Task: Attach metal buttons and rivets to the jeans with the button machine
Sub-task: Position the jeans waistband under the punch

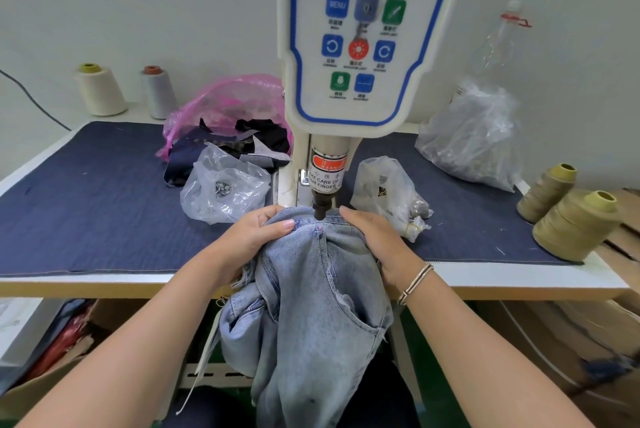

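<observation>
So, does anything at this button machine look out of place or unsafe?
Nothing is spilled or damaged. One concern: both hands, left and right, grip the light blue denim jeans with fingers right beside the dark metal punch, under the finger warning label.

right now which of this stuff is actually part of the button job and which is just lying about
In the job:
- jeans, gripped by left hand and right hand
- button machine, its punch on the waistband
- clear bag of metal buttons

Lying about:
- thread cones
- pink bag of fabric scraps
- empty bottle
</observation>
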`<state>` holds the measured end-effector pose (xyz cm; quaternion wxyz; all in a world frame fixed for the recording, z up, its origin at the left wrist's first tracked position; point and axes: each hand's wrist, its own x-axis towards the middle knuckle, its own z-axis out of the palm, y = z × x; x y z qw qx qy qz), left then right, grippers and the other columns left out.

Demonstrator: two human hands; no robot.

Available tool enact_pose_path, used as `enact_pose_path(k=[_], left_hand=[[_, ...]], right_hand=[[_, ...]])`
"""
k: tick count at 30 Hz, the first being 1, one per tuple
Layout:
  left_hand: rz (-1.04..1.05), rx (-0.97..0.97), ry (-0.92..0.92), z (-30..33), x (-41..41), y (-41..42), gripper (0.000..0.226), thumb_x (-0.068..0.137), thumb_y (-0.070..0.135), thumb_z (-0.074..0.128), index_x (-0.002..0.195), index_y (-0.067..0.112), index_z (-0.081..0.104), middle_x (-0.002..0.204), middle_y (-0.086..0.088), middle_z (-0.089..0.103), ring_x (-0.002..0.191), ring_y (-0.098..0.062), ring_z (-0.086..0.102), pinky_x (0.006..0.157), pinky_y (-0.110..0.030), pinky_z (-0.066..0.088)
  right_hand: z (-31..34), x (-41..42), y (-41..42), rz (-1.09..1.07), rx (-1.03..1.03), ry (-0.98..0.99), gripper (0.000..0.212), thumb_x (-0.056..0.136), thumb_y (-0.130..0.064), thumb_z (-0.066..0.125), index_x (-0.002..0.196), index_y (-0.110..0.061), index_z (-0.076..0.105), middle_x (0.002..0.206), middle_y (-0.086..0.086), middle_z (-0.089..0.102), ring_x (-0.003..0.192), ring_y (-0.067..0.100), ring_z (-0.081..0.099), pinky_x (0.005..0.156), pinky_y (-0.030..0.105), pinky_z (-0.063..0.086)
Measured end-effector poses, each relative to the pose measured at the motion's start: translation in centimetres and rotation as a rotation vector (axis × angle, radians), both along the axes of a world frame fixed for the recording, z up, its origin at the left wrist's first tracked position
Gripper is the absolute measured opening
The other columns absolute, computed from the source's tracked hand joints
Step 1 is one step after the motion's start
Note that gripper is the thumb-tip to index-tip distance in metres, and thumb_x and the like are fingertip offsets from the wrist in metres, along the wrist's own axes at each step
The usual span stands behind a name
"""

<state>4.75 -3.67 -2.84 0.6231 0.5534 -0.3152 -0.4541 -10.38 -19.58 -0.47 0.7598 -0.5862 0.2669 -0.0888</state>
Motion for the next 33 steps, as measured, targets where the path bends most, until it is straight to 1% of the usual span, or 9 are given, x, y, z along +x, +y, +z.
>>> enact_pose_path(k=[4,9,14,18,20,23,25,27,33], left_hand=[[0.004,0.010,-0.001,-0.10,0.12,-0.01,0.031,0.082,0.029,0.068,0.111,0.016,0.068,0.112,-0.013,0.071,0.098,-0.024,0.069,0.079,-0.026,0.055],[0.015,0.023,-0.030,0.01,-0.02,-0.02,0.038,0.082,0.030,0.067,0.115,0.011,0.065,0.111,-0.014,0.072,0.097,-0.025,0.069,0.081,-0.027,0.056],[0.022,0.037,-0.055,-0.04,0.06,0.06,0.038,0.082,0.032,0.068,0.115,0.012,0.066,0.114,-0.015,0.070,0.102,-0.029,0.068,0.092,-0.035,0.053],[0.008,0.039,-0.055,-0.06,0.15,0.06,0.035,0.082,0.033,0.069,0.113,0.015,0.068,0.116,-0.016,0.069,0.105,-0.031,0.067,0.095,-0.039,0.051],[0.006,0.031,-0.047,-0.04,0.10,0.06,0.036,0.079,0.035,0.072,0.110,0.017,0.069,0.115,-0.016,0.070,0.102,-0.029,0.068,0.094,-0.039,0.051],[0.011,0.029,-0.030,-0.02,0.13,0.07,0.045,0.073,0.041,0.075,0.110,0.016,0.068,0.112,-0.015,0.071,0.099,-0.026,0.068,0.089,-0.036,0.053],[-0.004,0.017,-0.020,-0.06,0.26,0.17,0.043,0.074,0.040,0.075,0.110,0.018,0.069,0.111,-0.013,0.071,0.099,-0.025,0.069,0.086,-0.033,0.053],[-0.033,-0.001,-0.004,-0.06,0.35,0.36,0.041,0.076,0.038,0.073,0.113,0.019,0.068,0.114,-0.014,0.070,0.102,-0.027,0.068,0.088,-0.033,0.052],[-0.050,-0.021,0.016,0.01,0.18,0.47,0.033,0.085,0.031,0.066,0.115,0.018,0.068,0.118,-0.016,0.068,0.108,-0.030,0.067,0.090,-0.032,0.053]], right_hand=[[-0.01,-0.05,0.07,-0.002,0.001,-0.002,0.025,0.092,-0.034,0.057,0.087,-0.021,0.078,0.097,0.007,0.074,0.086,0.016,0.071,0.064,0.022,0.054],[0.08,-0.10,0.18,-0.002,-0.001,-0.014,0.025,0.092,-0.033,0.057,0.086,-0.022,0.079,0.095,0.007,0.075,0.084,0.016,0.072,0.063,0.021,0.054],[0.19,-0.07,0.25,-0.004,-0.010,-0.011,0.026,0.093,-0.032,0.057,0.083,-0.022,0.079,0.092,0.006,0.075,0.080,0.014,0.072,0.060,0.019,0.053],[0.04,-0.04,0.09,0.003,-0.021,-0.010,0.025,0.092,-0.033,0.057,0.085,-0.021,0.079,0.094,0.007,0.075,0.082,0.015,0.072,0.062,0.021,0.053],[-0.21,-0.02,-0.02,-0.001,-0.022,-0.007,0.025,0.092,-0.034,0.058,0.087,-0.019,0.078,0.097,0.009,0.074,0.086,0.017,0.071,0.066,0.023,0.054],[-0.43,0.04,-0.16,-0.012,-0.023,-0.004,0.025,0.091,-0.034,0.059,0.088,-0.018,0.078,0.098,0.011,0.074,0.087,0.019,0.071,0.071,0.025,0.054],[-0.47,0.12,-0.22,-0.014,-0.019,-0.011,0.026,0.091,-0.033,0.059,0.090,-0.016,0.077,0.099,0.012,0.073,0.089,0.021,0.070,0.075,0.027,0.054],[-0.47,0.12,-0.24,-0.010,-0.014,-0.015,0.027,0.091,-0.033,0.059,0.094,-0.012,0.076,0.102,0.013,0.072,0.093,0.023,0.069,0.078,0.029,0.054],[-0.36,0.03,-0.24,-0.022,0.014,0.009,0.031,0.093,-0.034,0.056,0.098,-0.010,0.074,0.101,0.011,0.073,0.095,0.023,0.070,0.074,0.027,0.054]])
